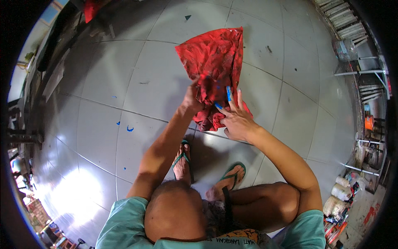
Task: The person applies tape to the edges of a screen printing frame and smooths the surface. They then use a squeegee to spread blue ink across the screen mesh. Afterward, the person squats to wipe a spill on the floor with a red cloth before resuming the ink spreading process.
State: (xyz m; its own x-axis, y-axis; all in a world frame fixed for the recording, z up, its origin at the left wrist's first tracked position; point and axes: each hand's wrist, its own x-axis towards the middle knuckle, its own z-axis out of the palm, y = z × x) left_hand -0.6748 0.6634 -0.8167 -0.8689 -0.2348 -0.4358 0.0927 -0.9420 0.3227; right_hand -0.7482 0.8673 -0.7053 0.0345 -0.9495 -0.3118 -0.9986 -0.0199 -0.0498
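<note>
A crumpled red cloth (217,50) with dark stains is spread out in front of me, over grey floor tiles. My left hand (192,95) grips its left side, with the fingertips partly hidden in the folds. My right hand (236,118) lies at the cloth's lower right, fingers spread and touching or just over it; two of those fingers carry bright blue smears, apparently paint.
Blue flecks (130,129) dot the tiles at left. My sandalled feet (182,162) are below the cloth. Metal racks (365,70) and white rolls (340,191) line the right edge; dark furniture (25,137) stands along the left, and a bright glare lies on the lower-left floor.
</note>
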